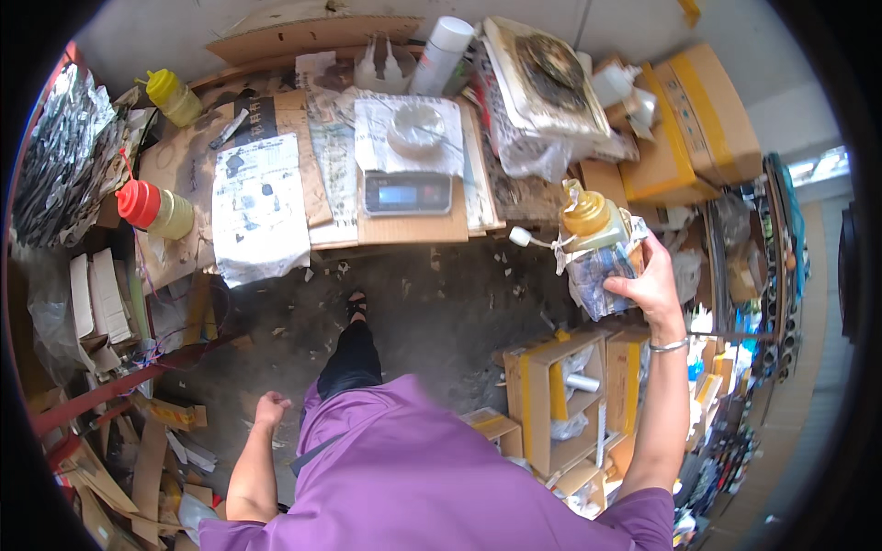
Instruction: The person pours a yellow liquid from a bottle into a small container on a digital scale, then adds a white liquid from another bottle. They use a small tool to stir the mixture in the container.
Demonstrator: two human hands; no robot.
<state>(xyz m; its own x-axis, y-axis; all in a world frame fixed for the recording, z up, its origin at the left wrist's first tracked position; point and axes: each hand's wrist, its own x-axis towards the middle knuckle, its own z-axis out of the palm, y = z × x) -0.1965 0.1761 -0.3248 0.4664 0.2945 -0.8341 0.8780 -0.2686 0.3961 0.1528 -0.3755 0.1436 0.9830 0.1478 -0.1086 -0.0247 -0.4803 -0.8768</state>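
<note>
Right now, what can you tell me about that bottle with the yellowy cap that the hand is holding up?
The squeeze bottle has a rounded amber-yellow cap and a small white stopper dangling beside it on a thin tether. Crinkly clear plastic wrap covers its body, so what is inside cannot be made out. It stands roughly upright, lifted in the air over the dark floor, near the edge of the cluttered bench. Only the right hand touches it, gripping the wrapped lower part from the side. The left hand hangs low, loosely curled, holding nothing.

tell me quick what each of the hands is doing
left hand: loosely curled, empty, hanging by the side
right hand: closed on a bottle in a plastic bag
</note>
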